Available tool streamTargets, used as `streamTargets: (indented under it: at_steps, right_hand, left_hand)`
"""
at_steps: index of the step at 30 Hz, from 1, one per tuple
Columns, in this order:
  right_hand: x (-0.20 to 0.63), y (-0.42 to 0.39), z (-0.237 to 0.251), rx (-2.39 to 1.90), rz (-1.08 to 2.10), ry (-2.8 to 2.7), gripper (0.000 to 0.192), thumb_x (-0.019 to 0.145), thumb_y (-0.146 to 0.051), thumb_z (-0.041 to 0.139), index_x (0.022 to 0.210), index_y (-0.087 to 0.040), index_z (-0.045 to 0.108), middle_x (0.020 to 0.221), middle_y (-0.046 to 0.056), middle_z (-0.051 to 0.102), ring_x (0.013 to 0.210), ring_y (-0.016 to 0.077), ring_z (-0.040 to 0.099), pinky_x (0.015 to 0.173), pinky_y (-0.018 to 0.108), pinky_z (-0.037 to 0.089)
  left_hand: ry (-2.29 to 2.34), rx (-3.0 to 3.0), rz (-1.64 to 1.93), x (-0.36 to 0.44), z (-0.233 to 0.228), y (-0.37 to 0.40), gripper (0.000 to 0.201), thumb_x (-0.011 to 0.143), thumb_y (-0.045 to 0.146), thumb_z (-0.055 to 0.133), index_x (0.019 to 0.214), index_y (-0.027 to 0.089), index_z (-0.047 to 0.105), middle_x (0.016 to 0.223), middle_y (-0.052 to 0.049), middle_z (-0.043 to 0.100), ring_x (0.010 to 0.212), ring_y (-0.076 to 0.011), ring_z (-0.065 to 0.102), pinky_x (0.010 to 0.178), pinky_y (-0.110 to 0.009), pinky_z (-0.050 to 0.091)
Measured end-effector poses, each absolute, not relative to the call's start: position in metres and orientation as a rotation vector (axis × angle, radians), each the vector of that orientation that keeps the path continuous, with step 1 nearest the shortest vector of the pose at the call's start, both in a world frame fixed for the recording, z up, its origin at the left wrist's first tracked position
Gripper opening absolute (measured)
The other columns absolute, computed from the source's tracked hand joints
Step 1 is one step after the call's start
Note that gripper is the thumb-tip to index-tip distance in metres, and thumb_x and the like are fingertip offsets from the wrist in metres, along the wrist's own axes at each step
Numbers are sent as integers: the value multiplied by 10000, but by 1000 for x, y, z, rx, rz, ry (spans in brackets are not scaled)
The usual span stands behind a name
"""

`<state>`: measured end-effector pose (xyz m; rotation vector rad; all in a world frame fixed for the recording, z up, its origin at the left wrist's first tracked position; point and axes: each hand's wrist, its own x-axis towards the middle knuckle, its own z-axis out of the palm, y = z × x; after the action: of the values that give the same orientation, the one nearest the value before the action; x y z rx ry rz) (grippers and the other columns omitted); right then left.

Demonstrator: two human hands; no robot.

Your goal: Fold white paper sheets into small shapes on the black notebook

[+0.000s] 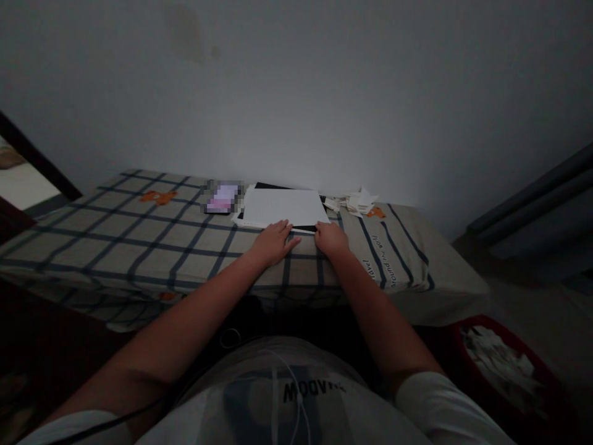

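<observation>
Before us, in dim room: checked cloth [194, 247] stretches along grey wall [301, 93], faint stain [185, 31] high up. Orange figure [159, 196] and "Around the world" lettering [384, 256] mark cloth. Pixel-masked device [223, 198] glows lilac and pink, lying toward back. Loose white scraps [356, 201] cluster toward right. Below, same side, red basin [456, 337] holds pale crumpled pieces [500, 364].

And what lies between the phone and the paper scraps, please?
White sheets, with something black under them, lie between the phone and the scraps, as the head view shows.
</observation>
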<state>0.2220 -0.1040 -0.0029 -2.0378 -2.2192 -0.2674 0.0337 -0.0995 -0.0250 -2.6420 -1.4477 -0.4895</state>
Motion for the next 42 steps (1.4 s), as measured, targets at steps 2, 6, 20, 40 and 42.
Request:
streamTargets:
  at_steps: [2, 6, 20, 40, 42]
  right_hand:
    - [220, -105, -3, -2065, -266, -2199, 324, 890, -245, 370, 1063, -163, 632, 1066, 113, 654, 992, 228, 581, 840, 310, 425]
    - [218, -106, -3, -2092, -266, -2171, 338, 890, -243, 357, 1047, -143, 638, 1048, 143, 651, 1005, 233, 574, 852, 321, 415]
    - [217, -106, -4, -2097, -299, -2132, 338, 871, -251, 375, 997, -118, 659, 998, 163, 661, 956, 255, 598, 804, 339, 435]
    - [218, -106, -3, -1991, -366, -2176, 344, 877, -236, 353, 1056, -148, 633, 1056, 139, 645, 981, 236, 586, 864, 356, 379]
    - [219, -106, -4, -1976, -373, -2190, 344, 882, -233, 348, 1076, -151, 620, 1081, 136, 634, 1001, 233, 574, 871, 349, 375]
  left_hand:
    - [-1526, -2599, -451, 35, -24, -103, 633, 914, 557, 213, 1363, 156, 406, 1438, -137, 359, 1331, -249, 307, 1081, -372, 210]
    - [-1675, -2519, -380, 36, -20, -109, 638, 895, 596, 200, 1390, 232, 370, 1459, -131, 320, 1354, -302, 247, 1066, -417, 205]
    - [-1995, -2290, -325, 27, -21, -117, 792, 800, 730, 166, 1414, 253, 315, 1458, -187, 292, 1324, -446, 215, 1005, -544, 223]
    - [-2012, -2245, -261, 22, -19, -118, 772, 779, 750, 164, 1411, 329, 304, 1481, -148, 264, 1293, -497, 225, 961, -694, 96]
    - [-2018, -2238, -256, 23, -19, -118, 763, 781, 746, 169, 1408, 334, 309, 1480, -143, 269, 1292, -496, 229, 955, -702, 91]
